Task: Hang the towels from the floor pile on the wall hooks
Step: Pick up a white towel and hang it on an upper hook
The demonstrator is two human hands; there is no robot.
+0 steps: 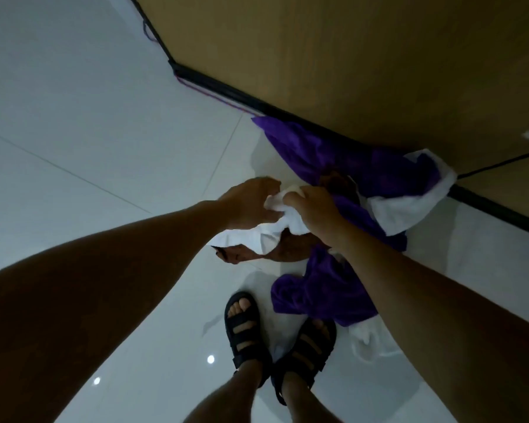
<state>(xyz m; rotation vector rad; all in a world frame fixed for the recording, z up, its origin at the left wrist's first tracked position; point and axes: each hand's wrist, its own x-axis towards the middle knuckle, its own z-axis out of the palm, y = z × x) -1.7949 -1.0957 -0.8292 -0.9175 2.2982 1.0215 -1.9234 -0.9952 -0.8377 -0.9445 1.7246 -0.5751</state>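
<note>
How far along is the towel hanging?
Done: cannot tell; no hooks in view. In hand: left hand and right hand both grip a white towel above the rest. Left: purple towels, a brown towel and a second white towel lie on the floor by the wall.

open floor [89, 148] left, wall [348, 56] probably close behind pile [333, 288]

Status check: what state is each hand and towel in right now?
Held white towel: bunched between both hands.
Left hand: grips that towel.
Right hand: grips the same towel.
Purple towels: crumpled on the floor by the wall.
Brown towel: crumpled on the floor, partly covered.
Other white towel: lying by the baseboard.
</note>
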